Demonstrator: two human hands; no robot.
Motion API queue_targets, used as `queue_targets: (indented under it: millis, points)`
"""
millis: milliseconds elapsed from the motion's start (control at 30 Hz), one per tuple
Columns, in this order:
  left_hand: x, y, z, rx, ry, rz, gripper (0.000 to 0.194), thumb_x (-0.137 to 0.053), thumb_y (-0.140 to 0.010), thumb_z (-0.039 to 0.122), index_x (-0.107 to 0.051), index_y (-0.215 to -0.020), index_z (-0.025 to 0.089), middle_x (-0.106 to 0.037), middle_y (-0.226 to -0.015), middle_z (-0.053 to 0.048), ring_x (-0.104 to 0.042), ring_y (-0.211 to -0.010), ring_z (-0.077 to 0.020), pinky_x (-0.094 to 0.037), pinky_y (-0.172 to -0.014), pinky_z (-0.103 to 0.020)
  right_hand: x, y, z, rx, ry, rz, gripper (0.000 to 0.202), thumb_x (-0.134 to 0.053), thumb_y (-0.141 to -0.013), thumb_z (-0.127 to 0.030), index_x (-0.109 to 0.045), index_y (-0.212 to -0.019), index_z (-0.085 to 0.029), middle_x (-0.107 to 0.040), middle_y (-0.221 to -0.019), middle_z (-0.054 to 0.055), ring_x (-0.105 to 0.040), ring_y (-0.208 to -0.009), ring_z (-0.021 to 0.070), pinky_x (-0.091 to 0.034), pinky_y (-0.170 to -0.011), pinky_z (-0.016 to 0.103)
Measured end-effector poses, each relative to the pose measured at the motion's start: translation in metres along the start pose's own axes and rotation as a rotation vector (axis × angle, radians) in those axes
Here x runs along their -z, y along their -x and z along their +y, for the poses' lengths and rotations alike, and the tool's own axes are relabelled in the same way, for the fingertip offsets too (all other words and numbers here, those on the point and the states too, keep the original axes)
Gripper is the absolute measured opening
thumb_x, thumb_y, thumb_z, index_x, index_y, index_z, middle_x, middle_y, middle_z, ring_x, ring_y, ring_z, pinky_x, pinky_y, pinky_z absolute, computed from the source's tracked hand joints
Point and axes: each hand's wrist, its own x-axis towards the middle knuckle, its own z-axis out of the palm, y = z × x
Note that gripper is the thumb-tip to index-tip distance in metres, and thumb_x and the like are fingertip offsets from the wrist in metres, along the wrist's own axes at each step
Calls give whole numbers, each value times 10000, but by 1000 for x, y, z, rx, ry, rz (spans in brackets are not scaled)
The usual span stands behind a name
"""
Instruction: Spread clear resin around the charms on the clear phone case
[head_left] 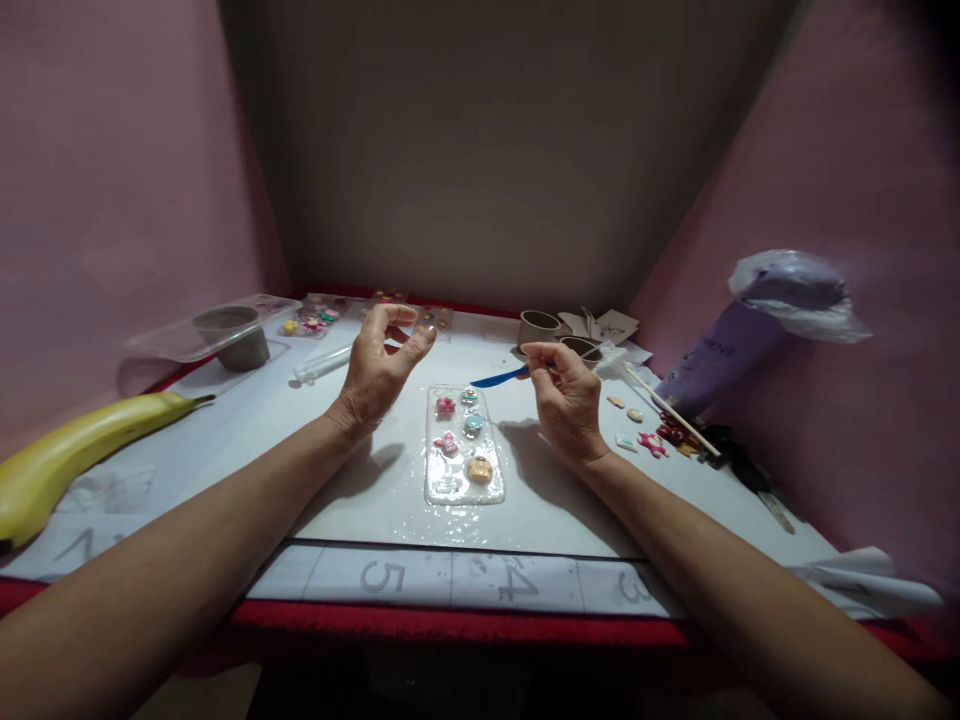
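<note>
My right hand is closed around a blue plastic knife, its blade pointing left above the board. Under the blade lies a clear phone case, flat and wet-looking, with several small charms on it. Among them are a pink bunny charm, a round blue charm and a yellow charm. My left hand hovers to the left of the case's far end, fingers bent, thumb apart from them, holding nothing visible.
Loose charms and a wooden stick lie at right, beside a purple bag. Two brown cups stand behind. At left are a syringe, a grey cup, a clear lid and a banana.
</note>
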Motion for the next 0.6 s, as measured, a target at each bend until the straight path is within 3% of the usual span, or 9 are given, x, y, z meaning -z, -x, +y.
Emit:
queue_targets:
  millis: [600]
  points:
    - [0,0,0,1,-2,-1,401,-662,-727,497,-566,-981,202,-610,-1085,-79,-573,-916,-217,-443,-792,-371,5,0,-6,303,195,-25,172,-527,-920,-188,-688,-980,-205,-680,-826,49,-615,-781,194,-518,-655,340]
